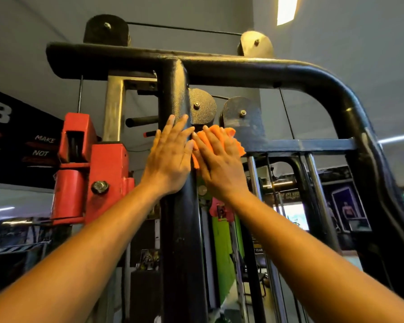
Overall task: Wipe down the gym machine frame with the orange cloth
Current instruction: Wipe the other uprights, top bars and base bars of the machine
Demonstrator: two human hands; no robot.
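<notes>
Two bare forearms, sleeveless as far as visible, left hand [170,157], right hand [216,163]

The upright post [180,229] of the gym machine frame rises through the middle of the view and meets the top crossbar [219,64] overhead, which bends down at the right edge. The left hand [170,157] lies flat on the post's left side, and just right of it the right hand [217,164] presses the cloth [226,134] against the post's right side, below two pulleys [202,106]. A carriage block [91,169] sits left of the post, guide rods [313,183] stand to its right, and two more pulleys [106,29] sit on top of the crossbar.
</notes>
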